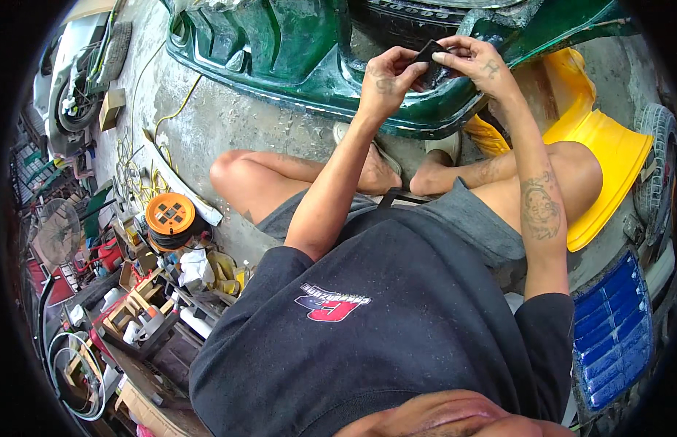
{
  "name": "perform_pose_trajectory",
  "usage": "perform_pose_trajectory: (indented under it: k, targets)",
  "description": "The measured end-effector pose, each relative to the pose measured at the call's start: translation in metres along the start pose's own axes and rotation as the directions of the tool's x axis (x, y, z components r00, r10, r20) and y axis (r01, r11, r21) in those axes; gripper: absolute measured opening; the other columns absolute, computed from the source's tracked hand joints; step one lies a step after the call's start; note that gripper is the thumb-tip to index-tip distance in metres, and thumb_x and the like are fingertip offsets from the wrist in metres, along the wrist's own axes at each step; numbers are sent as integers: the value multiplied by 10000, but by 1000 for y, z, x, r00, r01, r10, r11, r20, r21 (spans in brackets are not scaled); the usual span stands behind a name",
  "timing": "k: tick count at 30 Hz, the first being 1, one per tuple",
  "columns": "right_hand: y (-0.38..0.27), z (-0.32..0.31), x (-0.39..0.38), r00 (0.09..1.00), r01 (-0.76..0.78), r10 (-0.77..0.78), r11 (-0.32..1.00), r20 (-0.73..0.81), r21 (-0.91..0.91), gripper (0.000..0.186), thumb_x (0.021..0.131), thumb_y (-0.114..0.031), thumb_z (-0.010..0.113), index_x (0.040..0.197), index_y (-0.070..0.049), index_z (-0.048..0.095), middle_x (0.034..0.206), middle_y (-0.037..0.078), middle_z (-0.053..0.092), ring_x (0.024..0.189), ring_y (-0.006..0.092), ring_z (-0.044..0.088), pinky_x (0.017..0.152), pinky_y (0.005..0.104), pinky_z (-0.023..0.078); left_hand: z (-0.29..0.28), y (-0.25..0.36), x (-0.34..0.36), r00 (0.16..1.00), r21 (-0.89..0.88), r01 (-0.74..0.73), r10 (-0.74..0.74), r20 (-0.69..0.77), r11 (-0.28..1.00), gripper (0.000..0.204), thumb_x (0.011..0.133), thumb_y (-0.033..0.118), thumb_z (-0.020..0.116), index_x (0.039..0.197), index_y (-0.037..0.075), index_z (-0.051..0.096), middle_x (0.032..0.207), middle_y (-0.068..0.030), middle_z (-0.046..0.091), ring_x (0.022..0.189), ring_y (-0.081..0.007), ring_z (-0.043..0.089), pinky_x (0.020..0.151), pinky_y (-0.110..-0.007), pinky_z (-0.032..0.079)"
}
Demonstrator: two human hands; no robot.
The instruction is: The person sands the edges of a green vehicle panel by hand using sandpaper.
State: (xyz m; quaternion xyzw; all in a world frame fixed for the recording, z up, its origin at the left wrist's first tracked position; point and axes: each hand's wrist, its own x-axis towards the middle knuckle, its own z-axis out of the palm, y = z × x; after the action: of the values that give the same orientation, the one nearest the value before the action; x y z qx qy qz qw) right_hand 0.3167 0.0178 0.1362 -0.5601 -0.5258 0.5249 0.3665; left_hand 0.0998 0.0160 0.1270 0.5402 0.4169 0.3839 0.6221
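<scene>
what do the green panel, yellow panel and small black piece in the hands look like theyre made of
Green panel: probably plastic or fiberglass with a glossy coat, judging by its bright reflections and moulded curves.
Yellow panel: likely similar, with a smooth, slightly shiny, curved surface.
Black piece: dark and flat, perhaps rubber or sandpaper; too small to tell.

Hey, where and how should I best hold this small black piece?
Probably take the black piece by its left and right edges, coming from your own side with thumbs on the near face: it looks flat, thin and straight-edged. Your left hand and right hand pinch it that way, over the green panel; its far face is hidden.
</scene>
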Motion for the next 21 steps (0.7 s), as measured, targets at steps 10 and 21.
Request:
perform_pose_trajectory:
  k: [10, 21]
  targets:
    - [-18, 2, -6, 853, 521, -515, 851, 88, -69, 209, 884, 15, 660, 1064, -12, 763, 1083, 66, 742, 1025, 159, 698, 916, 280, 532, -4, 0, -12, 974, -523, 227, -197, 113, 821, 581, 1079, 464, 502, 1308, -64, 585, 1168, -237, 707, 983, -311, 741, 857, -376, 606]
    - [-20, 1, -5, 954, 279, -279, 960, 109, 15, 395, 920, -122, 737, 1311, -80, 699, 1159, 34, 703, 1051, 124, 653, 951, 278, 518, -13, 3, -15, 990, -359, -51, 1, -140, 932, 399, 940, 17, 726, 1311, -51, 595, 1100, -134, 726, 947, -164, 709, 837, -302, 613]
